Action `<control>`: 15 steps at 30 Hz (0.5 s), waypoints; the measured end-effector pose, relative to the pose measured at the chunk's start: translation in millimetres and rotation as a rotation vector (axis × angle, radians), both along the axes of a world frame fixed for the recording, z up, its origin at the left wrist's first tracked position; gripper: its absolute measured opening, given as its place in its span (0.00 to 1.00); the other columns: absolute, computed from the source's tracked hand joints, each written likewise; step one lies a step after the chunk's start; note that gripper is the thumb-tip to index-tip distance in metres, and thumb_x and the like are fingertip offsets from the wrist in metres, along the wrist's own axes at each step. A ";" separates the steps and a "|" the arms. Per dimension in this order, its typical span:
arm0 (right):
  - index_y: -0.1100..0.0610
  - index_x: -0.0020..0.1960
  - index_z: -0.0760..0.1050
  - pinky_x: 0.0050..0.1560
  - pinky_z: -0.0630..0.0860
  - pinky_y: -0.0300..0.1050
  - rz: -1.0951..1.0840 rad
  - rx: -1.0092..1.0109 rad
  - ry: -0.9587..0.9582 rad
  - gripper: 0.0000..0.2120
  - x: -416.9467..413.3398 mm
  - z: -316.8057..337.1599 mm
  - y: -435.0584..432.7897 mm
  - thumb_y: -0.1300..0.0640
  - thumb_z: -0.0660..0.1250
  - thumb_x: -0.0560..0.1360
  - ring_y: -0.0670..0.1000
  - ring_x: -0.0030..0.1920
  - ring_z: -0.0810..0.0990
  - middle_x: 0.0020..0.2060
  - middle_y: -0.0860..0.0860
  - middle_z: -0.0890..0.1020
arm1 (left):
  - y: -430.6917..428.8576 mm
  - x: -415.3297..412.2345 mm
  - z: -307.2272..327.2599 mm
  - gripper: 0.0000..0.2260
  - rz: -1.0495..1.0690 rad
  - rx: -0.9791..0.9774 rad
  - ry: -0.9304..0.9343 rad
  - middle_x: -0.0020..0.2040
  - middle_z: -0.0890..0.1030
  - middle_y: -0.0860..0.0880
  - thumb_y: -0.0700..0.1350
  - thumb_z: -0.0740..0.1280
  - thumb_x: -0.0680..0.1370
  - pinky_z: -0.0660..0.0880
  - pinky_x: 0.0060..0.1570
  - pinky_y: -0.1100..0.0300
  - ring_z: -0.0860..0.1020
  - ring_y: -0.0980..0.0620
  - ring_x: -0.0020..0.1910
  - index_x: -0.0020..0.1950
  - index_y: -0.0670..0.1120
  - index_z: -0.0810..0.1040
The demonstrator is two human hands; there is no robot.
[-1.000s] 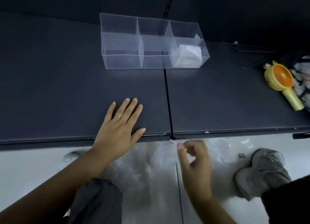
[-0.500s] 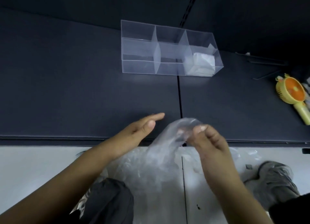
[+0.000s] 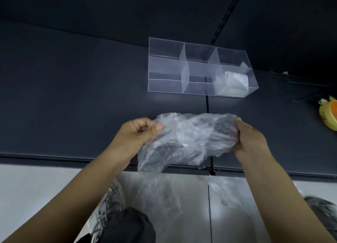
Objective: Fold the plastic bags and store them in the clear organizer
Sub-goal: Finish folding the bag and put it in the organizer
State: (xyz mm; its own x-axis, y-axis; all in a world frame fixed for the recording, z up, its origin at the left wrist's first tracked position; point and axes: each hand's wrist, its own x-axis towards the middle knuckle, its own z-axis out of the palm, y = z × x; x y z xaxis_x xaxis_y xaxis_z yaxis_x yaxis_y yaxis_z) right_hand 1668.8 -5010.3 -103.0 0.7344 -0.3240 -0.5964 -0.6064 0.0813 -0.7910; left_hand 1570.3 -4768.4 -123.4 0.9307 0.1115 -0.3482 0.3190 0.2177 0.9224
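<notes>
Crumpled bag [image 3: 193, 131] (left hand [image 3: 137, 134], right hand [image 3: 250, 139])

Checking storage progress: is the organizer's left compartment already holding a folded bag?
No. The clear organizer shows a folded bag only in its right compartment; the left one is see-through and bare.

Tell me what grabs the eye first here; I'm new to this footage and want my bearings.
A crumpled clear plastic bag fills the centre, held up between the left hand and the right hand. Behind it on the dark surface sits the clear organizer, with a folded bag in its right compartment and the other two looking empty. A yellow-orange object peeks in at the right edge.
</notes>
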 end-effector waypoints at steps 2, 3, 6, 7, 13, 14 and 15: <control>0.55 0.42 0.72 0.50 0.79 0.52 -0.040 -0.102 -0.006 0.09 1.0 -5.8 -4.9 0.54 0.62 0.80 0.51 0.39 0.78 0.43 0.54 0.79 | 1.4 0.9 -3.6 0.09 0.054 0.003 0.031 0.37 0.80 0.47 0.52 0.70 0.70 0.75 0.38 0.66 0.76 0.53 0.36 0.37 0.47 0.81; 0.53 0.43 0.70 0.48 0.77 0.48 -0.045 -0.200 -0.070 0.08 -2.3 -5.2 -5.2 0.53 0.62 0.80 0.49 0.40 0.77 0.44 0.53 0.77 | 1.0 1.0 -5.4 0.10 0.075 0.006 0.041 0.38 0.79 0.45 0.52 0.70 0.71 0.75 0.40 0.63 0.76 0.51 0.37 0.37 0.46 0.80; 0.46 0.49 0.70 0.49 0.70 0.36 0.094 -0.388 -0.445 0.06 -30.3 8.6 10.5 0.48 0.66 0.77 0.38 0.44 0.75 0.47 0.47 0.76 | -3.8 0.9 -8.5 0.11 0.094 0.003 0.035 0.37 0.78 0.43 0.53 0.70 0.71 0.74 0.41 0.57 0.75 0.48 0.37 0.37 0.47 0.79; 0.45 0.53 0.71 0.51 0.70 0.33 0.227 -0.403 -0.530 0.11 -43.0 13.1 21.1 0.43 0.68 0.74 0.36 0.48 0.75 0.51 0.46 0.75 | -6.2 1.3 -8.6 0.11 0.089 0.011 0.029 0.37 0.78 0.43 0.53 0.70 0.71 0.74 0.41 0.57 0.75 0.48 0.36 0.37 0.47 0.79; 0.45 0.71 0.60 0.69 0.63 0.52 0.759 -0.845 -0.434 0.38 -72.4 -8.7 75.6 0.43 0.73 0.66 0.50 0.68 0.66 0.69 0.45 0.63 | -16.5 0.8 -6.8 0.11 0.057 -0.022 0.003 0.37 0.82 0.47 0.52 0.69 0.72 0.77 0.38 0.63 0.79 0.53 0.36 0.41 0.44 0.79; 0.47 0.69 0.64 0.66 0.69 0.51 0.683 -0.815 -0.412 0.32 -68.2 -14.7 73.7 0.50 0.73 0.69 0.51 0.63 0.72 0.66 0.47 0.69 | -16.4 0.3 -7.4 0.11 0.072 -0.015 0.003 0.36 0.81 0.47 0.53 0.69 0.72 0.77 0.38 0.63 0.79 0.53 0.36 0.40 0.45 0.79; 0.49 0.65 0.69 0.60 0.74 0.50 0.591 -0.755 -0.401 0.24 -64.0 -19.8 68.1 0.56 0.72 0.72 0.51 0.55 0.77 0.59 0.47 0.76 | -15.1 -0.2 -8.9 0.11 0.090 0.005 0.000 0.36 0.80 0.47 0.54 0.68 0.72 0.76 0.38 0.63 0.78 0.53 0.36 0.39 0.46 0.78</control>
State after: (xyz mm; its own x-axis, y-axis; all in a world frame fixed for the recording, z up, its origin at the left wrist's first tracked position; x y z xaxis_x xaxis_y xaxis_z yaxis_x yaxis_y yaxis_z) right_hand 1604.8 -4942.2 -122.8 0.9973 -0.0350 -0.0647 -0.0692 -0.7438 -0.6649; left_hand 1570.0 -4783.5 -132.3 0.9167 0.1966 -0.3478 0.2986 0.2410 0.9234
